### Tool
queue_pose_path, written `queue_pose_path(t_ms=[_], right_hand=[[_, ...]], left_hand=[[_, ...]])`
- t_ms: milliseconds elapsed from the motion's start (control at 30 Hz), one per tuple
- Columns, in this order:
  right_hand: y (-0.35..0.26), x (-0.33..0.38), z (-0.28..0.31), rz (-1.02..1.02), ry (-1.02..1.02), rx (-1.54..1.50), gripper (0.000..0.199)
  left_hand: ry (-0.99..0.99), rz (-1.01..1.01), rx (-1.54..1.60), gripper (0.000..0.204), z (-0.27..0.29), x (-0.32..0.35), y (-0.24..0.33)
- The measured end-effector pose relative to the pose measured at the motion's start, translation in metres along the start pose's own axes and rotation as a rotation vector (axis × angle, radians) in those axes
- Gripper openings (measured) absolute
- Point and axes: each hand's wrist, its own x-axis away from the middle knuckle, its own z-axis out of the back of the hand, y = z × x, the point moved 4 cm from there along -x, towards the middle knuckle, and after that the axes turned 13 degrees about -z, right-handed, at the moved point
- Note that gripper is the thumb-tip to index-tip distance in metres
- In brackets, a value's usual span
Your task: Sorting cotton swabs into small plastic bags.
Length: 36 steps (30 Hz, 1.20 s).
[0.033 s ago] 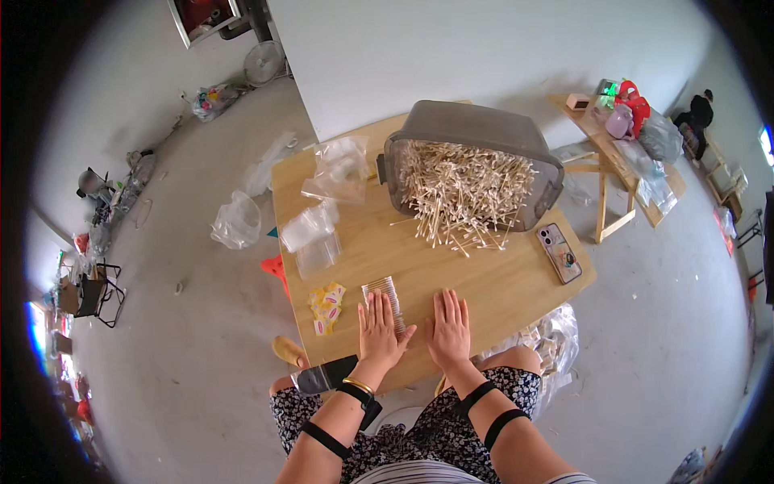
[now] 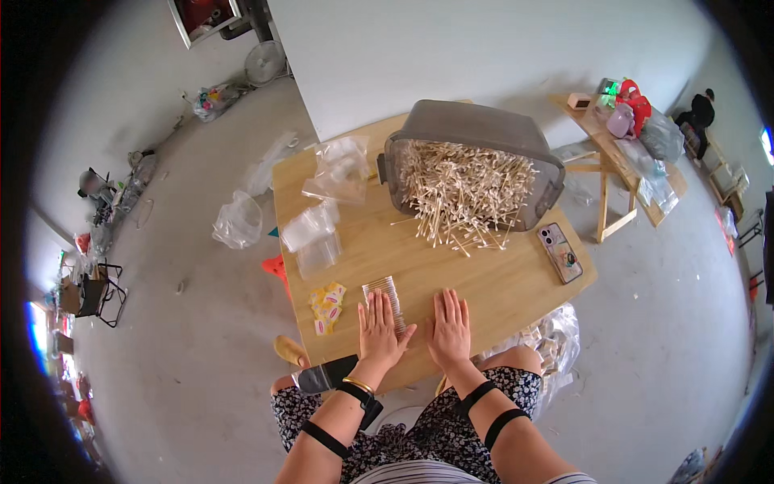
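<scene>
My left hand (image 2: 379,331) lies flat, fingers spread, at the near edge of the wooden table (image 2: 500,282), partly over a small clear packet of sticks (image 2: 385,295). My right hand (image 2: 449,327) rests flat beside it on bare wood, holding nothing. Farther back a grey plastic tub (image 2: 476,133) lies tipped on its side, spilling a heap of thin wooden cotton swabs (image 2: 463,194) onto the table.
Clear plastic bags (image 2: 316,230) lie at the table's left, small yellow packets (image 2: 326,306) near the left edge, a phone (image 2: 559,252) at the right. A black object (image 2: 326,375) sits by my knee. A second small table (image 2: 625,153) with clutter stands right.
</scene>
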Motion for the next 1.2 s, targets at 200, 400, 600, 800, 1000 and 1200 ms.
queue_pose_path(t_ms=[200,400,600,800,1000,1200], right_hand=[[-0.001,0.000,0.006,-0.008,-0.014,-0.014,0.057],[0.000,0.000,0.005,-0.018,-0.016,0.007,0.057],[-0.001,0.000,0.004,-0.016,-0.029,-0.022,0.057],[0.002,0.000,0.001,-0.002,-0.005,-0.011,0.057],[0.001,0.002,0.002,-0.011,-0.003,-0.002,0.056],[0.002,0.002,-0.002,0.002,0.022,-0.003,0.057]], left_hand=[[0.011,0.040,-0.022,0.095,-0.002,-0.017,-0.011],[-0.040,0.044,-0.027,0.096,-0.007,-0.026,-0.013],[-0.020,0.033,0.006,0.096,-0.001,-0.027,-0.015],[-0.027,-0.031,0.060,0.096,0.001,-0.004,0.001],[0.014,-0.090,0.009,0.101,0.002,0.015,0.021],[-0.018,-0.075,-0.039,0.105,-0.001,0.029,0.028]])
